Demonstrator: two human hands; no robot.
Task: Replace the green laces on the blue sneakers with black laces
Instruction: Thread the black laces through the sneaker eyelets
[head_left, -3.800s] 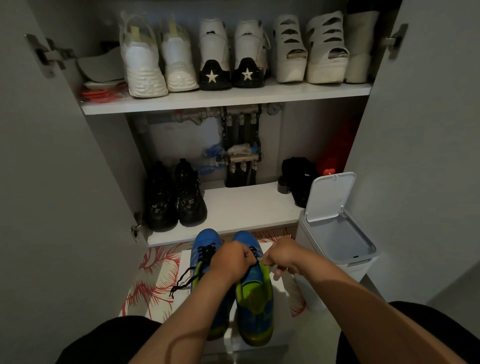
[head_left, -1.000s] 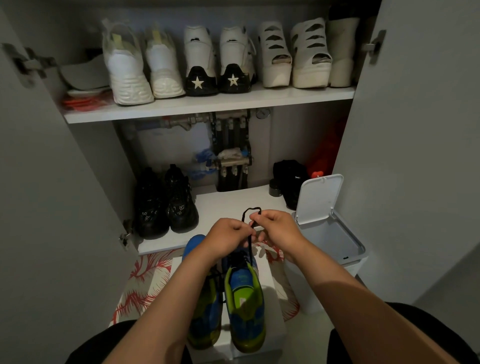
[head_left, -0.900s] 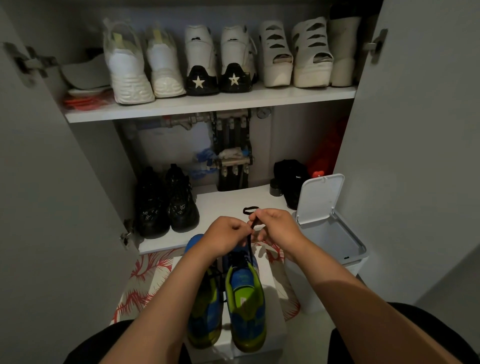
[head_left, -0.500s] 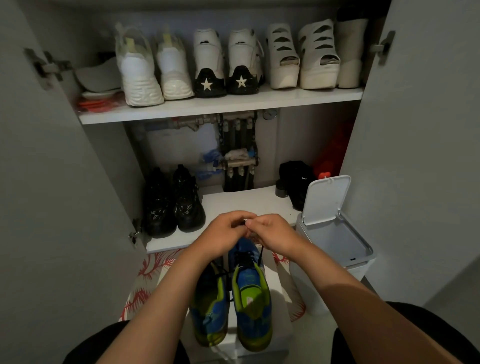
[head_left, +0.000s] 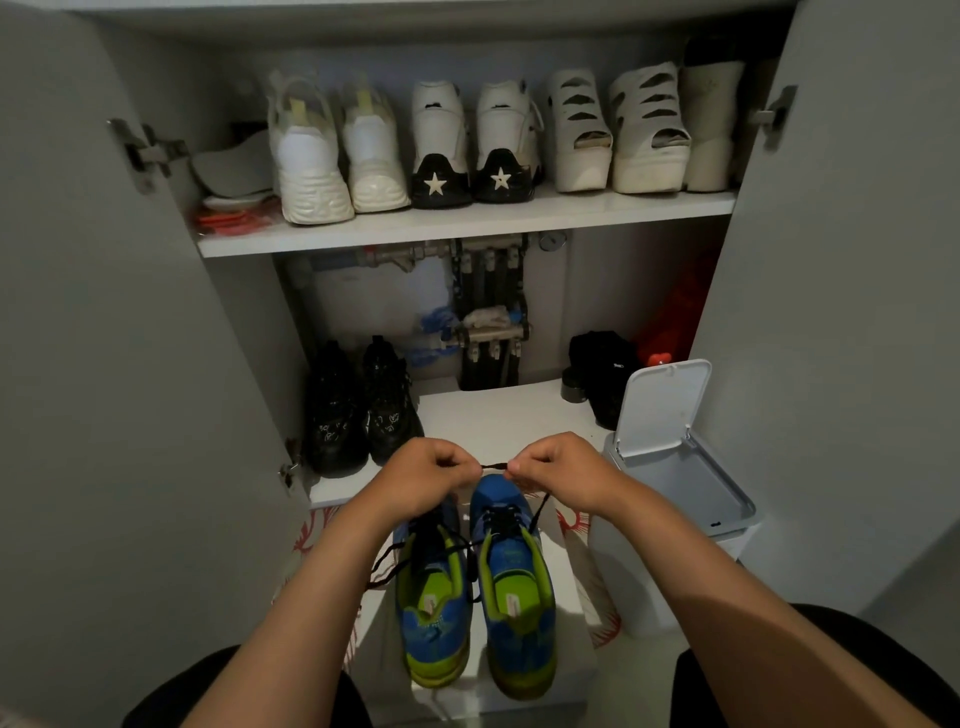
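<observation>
On white box (head_left: 571, 670) before open shoe cupboard (head_left: 467, 236): blue sneakers (head_left: 519, 623), toes away. Left hand (head_left: 426, 475) and right hand (head_left: 558, 470) curled, each pinching black lace (head_left: 493, 466), taut between them above right sneaker. Black lacing on both; no green lace visible. Probably only tightening, tying remaining.

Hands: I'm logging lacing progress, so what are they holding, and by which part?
The left hand and right hand each pinch the black lace, a short stretch taut between them.
</observation>
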